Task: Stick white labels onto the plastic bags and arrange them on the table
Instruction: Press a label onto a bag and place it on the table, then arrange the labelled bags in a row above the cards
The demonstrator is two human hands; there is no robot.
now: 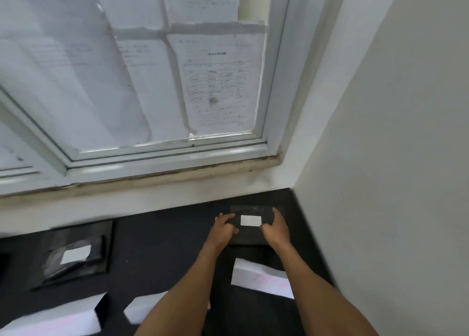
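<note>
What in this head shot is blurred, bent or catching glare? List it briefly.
Head view: papers on the window are soft, their print unreadable; the window frame bows from the wide lens; the left black bag shows a glossy sheen; the white blocks at the bottom smear; both hands look fairly sharp.

The black worktop carries a labelled dark plastic bag at two o'clock by the corner wall, another labelled bag at nine o'clock, and white paper pieces at four, six and seven o'clock.
</note>
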